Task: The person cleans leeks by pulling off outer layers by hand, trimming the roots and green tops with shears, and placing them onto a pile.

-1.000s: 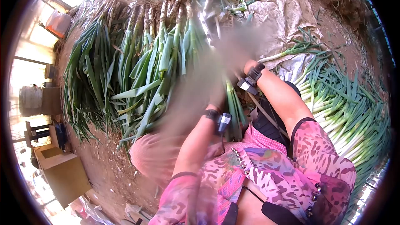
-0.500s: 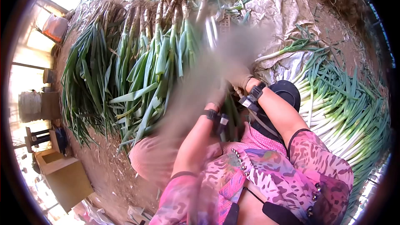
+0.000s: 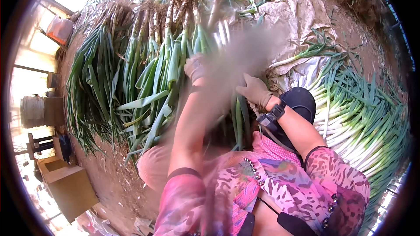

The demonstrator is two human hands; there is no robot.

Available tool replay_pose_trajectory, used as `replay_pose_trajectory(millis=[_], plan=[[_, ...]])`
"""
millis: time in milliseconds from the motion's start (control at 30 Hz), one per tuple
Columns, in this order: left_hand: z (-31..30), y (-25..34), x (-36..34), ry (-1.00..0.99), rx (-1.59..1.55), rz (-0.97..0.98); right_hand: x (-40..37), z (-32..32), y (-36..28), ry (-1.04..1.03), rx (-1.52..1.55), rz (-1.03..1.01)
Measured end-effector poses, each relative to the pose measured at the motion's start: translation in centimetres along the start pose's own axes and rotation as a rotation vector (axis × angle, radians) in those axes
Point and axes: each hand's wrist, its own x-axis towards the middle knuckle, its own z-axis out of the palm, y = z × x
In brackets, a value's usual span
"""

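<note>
My left hand (image 3: 195,67), in a pale glove, reaches up to the row of untrimmed leeks (image 3: 173,54). Its fingers curl at the stalk of a leek at the row's right end; a grey smear partly covers the fingertips. My right hand (image 3: 256,91), also gloved, hovers above my lap with thumb and forefinger apart. Nothing shows between them, though the smear covers the area just left. Long green leaves (image 3: 239,118) hang below and left of the right hand. Roots with soil on them top the leeks in the row.
Cleaned leeks with white stems (image 3: 350,122) lie heaped at my right. A crumpled sheet (image 3: 297,13) covers the ground ahead, with loose leaves around it. A dark round seat or pad (image 3: 302,100) is beside my leg. A cardboard box (image 3: 70,188) stands at the left.
My left hand has moved forward and left, away from my right hand, to the leek row. My right hand has stayed near its place, its fingers now more visible.
</note>
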Motion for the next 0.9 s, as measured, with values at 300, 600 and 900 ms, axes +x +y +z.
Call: replay_pose_trajectory(millis=[300,600,900], plan=[[4.0,0.0,-1.2,0.25,-0.005,0.039,-2.1,1.6,0.0,-0.056,0.052,-0.047],[-6.7,1.2,-10.3,-0.041,-0.351,0.144,-5.6,-3.1,-2.9,-0.087,0.265,-0.202],[0.7,-2.3,-14.4,-0.323,-0.767,0.071,-12.1,-2.4,-1.5,-0.217,0.103,-0.148]])
